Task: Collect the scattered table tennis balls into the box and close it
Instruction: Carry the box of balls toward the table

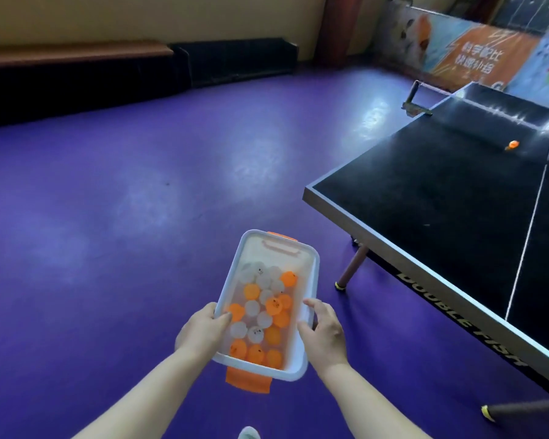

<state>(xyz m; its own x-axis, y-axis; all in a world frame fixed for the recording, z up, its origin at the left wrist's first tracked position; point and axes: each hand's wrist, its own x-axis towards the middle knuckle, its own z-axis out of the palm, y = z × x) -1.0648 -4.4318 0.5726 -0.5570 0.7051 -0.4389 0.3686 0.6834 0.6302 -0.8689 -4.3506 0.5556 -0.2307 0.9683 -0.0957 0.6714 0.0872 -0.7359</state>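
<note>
Purple floor (140, 201) below: L hand (203, 327) & R hand (325, 331) fingers clamp box (316, 270) rims.

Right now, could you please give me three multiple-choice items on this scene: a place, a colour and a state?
1. Where is the white plastic box with orange latches? A. on a table B. held above the purple floor C. on a bench
2. What colours are the table tennis balls inside? A. orange and white B. all yellow C. green and blue
3. What state is the box in? A. lid shut B. open on top C. upside down
Answers: B, the left hand and right hand hold it over the floor; A, both colours show; B, the balls lie uncovered.
</note>
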